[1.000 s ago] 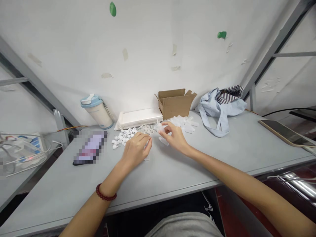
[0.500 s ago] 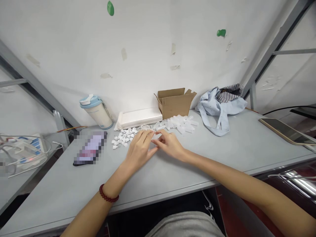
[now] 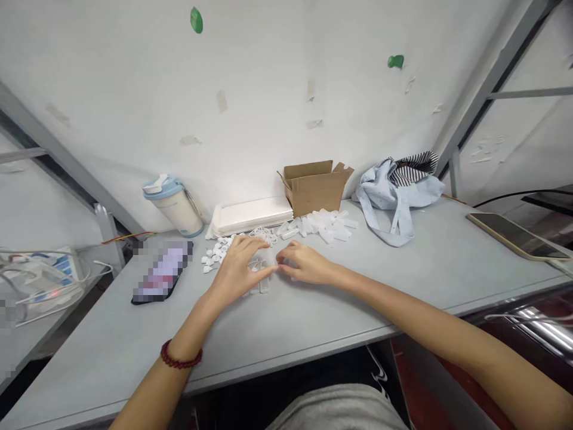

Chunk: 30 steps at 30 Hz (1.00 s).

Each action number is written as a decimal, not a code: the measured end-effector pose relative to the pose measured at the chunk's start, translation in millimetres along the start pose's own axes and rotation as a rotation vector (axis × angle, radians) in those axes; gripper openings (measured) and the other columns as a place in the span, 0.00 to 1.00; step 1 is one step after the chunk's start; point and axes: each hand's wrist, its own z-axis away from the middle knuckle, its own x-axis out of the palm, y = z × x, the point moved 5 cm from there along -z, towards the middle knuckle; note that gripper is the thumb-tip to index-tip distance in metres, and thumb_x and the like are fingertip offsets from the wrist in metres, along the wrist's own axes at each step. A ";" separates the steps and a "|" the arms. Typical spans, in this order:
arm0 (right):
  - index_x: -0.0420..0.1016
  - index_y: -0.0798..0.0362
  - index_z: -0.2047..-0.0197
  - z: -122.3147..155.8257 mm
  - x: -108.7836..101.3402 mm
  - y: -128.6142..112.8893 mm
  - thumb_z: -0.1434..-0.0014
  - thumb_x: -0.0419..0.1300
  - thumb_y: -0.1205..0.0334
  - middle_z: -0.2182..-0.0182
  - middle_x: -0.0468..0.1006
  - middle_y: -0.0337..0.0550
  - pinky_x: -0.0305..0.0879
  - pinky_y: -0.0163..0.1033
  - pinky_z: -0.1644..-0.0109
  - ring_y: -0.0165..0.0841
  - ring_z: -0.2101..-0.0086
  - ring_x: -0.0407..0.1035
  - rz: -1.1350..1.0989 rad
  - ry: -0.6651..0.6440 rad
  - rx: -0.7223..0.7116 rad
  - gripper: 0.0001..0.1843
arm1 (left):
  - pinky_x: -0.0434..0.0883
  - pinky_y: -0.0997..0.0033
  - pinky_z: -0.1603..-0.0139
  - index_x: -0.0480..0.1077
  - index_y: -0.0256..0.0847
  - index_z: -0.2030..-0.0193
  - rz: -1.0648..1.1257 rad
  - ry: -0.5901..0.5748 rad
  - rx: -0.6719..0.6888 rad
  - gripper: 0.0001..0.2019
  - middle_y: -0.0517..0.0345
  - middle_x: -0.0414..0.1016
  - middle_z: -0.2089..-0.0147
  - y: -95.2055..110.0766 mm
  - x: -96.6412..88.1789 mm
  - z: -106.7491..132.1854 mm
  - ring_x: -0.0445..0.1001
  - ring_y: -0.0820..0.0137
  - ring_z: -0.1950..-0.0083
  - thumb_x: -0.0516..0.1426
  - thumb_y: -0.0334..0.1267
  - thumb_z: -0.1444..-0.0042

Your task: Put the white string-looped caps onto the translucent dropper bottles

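Note:
My left hand (image 3: 239, 266) arches over a small group of translucent plastic pieces (image 3: 264, 286), its thumb and fingers apart. White cord shows among these pieces, partly hidden by the hand. Facing it, my right hand (image 3: 307, 263) has thumb and forefinger pinched at a small translucent plastic tube (image 3: 270, 257) between the two hands. Small white caps (image 3: 215, 255) lie loose just beyond my left hand. Farther back, a heap of translucent plastic tubes (image 3: 324, 224) lies beyond my right hand, with coiled white cord (image 3: 264, 235) to its left.
Against the wall stand a cup with a blue lid (image 3: 174, 206), a stack of white packets (image 3: 253, 215), an open cardboard box (image 3: 316, 194) and a light blue cloth bag (image 3: 398, 197). Phones lie at the left (image 3: 163, 272) and right (image 3: 514, 236). The grey table's front edge (image 3: 313, 351) runs near my body.
My left hand has moved left and its thumb and fingers have spread, uncovering translucent pieces beneath. My right hand has come slightly nearer to me. The view has shifted a little.

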 end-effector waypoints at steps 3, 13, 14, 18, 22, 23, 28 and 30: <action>0.74 0.60 0.57 0.0 0.1 9.3 0.43 0.60 0.66 0.61 0.75 0.52 0.62 0.43 0.52 0.40 0.57 0.66 0.088 -0.034 -0.002 0.11 | 0.67 0.58 0.51 0.70 0.41 0.53 0.062 -0.120 -0.021 0.18 0.54 0.74 0.54 2.7 7.8 1.8 0.66 0.59 0.51 0.64 0.43 0.50; 0.73 0.59 0.54 3.1 -4.5 15.6 0.43 0.60 0.63 0.58 0.71 0.51 0.61 0.38 0.58 0.38 0.58 0.66 0.126 -0.121 0.120 0.14 | 0.66 0.56 0.49 0.70 0.39 0.54 0.063 -0.409 -0.026 0.16 0.51 0.71 0.57 14.1 25.4 10.8 0.63 0.58 0.51 0.60 0.45 0.47; 0.73 0.59 0.54 3.1 -4.4 16.1 0.43 0.60 0.63 0.59 0.71 0.51 0.61 0.38 0.59 0.38 0.58 0.66 0.131 -0.123 0.125 0.14 | 0.65 0.56 0.49 0.69 0.39 0.53 0.046 -0.418 -0.023 0.17 0.50 0.71 0.57 14.0 24.9 11.1 0.62 0.58 0.50 0.60 0.45 0.47; 0.72 0.59 0.52 2.8 -5.1 16.3 0.42 0.60 0.63 0.57 0.70 0.53 0.61 0.39 0.58 0.39 0.57 0.66 0.160 -0.135 0.132 0.15 | 0.63 0.54 0.47 0.68 0.39 0.52 -0.004 -0.469 -0.020 0.17 0.50 0.69 0.55 13.8 22.2 11.8 0.61 0.57 0.49 0.58 0.45 0.46; 0.72 0.59 0.52 3.2 -4.9 12.5 0.41 0.58 0.63 0.56 0.70 0.54 0.62 0.39 0.57 0.39 0.57 0.66 0.181 -0.151 0.117 0.15 | 0.62 0.54 0.46 0.68 0.41 0.52 -0.011 -0.502 -0.019 0.15 0.52 0.70 0.55 14.7 21.0 11.4 0.61 0.57 0.49 0.58 0.43 0.45; 0.72 0.59 0.52 3.3 -4.8 11.4 0.41 0.58 0.63 0.56 0.70 0.54 0.62 0.39 0.57 0.39 0.57 0.66 0.190 -0.153 0.114 0.14 | 0.62 0.54 0.46 0.68 0.41 0.52 -0.011 -0.507 -0.019 0.15 0.52 0.70 0.55 14.6 21.3 11.3 0.61 0.57 0.49 0.58 0.42 0.45; 0.72 0.60 0.51 3.6 -5.7 8.3 0.41 0.58 0.63 0.55 0.70 0.55 0.62 0.40 0.56 0.39 0.56 0.66 0.211 -0.156 0.111 0.15 | 0.63 0.55 0.47 0.68 0.41 0.52 0.007 -0.497 -0.002 0.15 0.52 0.69 0.55 13.6 22.1 11.4 0.61 0.58 0.49 0.59 0.39 0.47; 0.72 0.60 0.51 3.9 -6.5 8.4 0.41 0.58 0.63 0.55 0.70 0.55 0.62 0.40 0.56 0.40 0.56 0.66 0.213 -0.161 0.120 0.15 | 0.64 0.56 0.47 0.69 0.41 0.52 0.021 -0.475 0.000 0.15 0.52 0.69 0.55 13.2 20.7 11.4 0.62 0.59 0.50 0.59 0.39 0.47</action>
